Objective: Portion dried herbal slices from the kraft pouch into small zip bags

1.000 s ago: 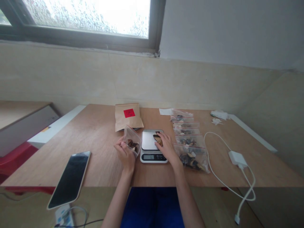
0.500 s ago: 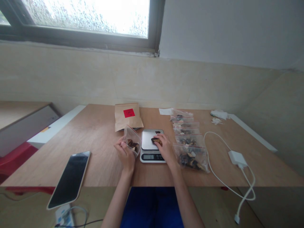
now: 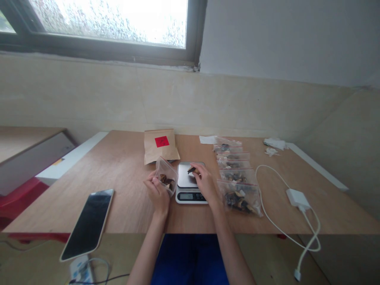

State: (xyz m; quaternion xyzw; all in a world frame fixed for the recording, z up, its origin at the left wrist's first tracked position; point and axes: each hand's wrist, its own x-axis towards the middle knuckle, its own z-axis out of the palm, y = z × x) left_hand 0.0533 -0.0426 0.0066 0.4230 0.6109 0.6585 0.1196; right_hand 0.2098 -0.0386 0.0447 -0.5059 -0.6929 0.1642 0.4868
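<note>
1. Since the earlier frame, right hand (image 3: 204, 183) has lifted from the scale platform, now pinching a dark dried piece (image 3: 190, 170) above it.
2. Smartphone (image 3: 88, 223), face up, at the table's (image 3: 124, 206) near left edge.
3. Left hand (image 3: 157, 190) closed on an open clear zip bag (image 3: 166, 175) holding dried pieces, just left of the digital kitchen scale (image 3: 190, 185).
4. Filled zip bags (image 3: 236, 174) in a row right of the scale; white charger cable (image 3: 293, 206) further right.
5. Brown paper pouch (image 3: 160, 145) with red label, behind the scale.

Wooden table (image 3: 118, 166) under bright window (image 3: 113, 19) (tiled wall).
</note>
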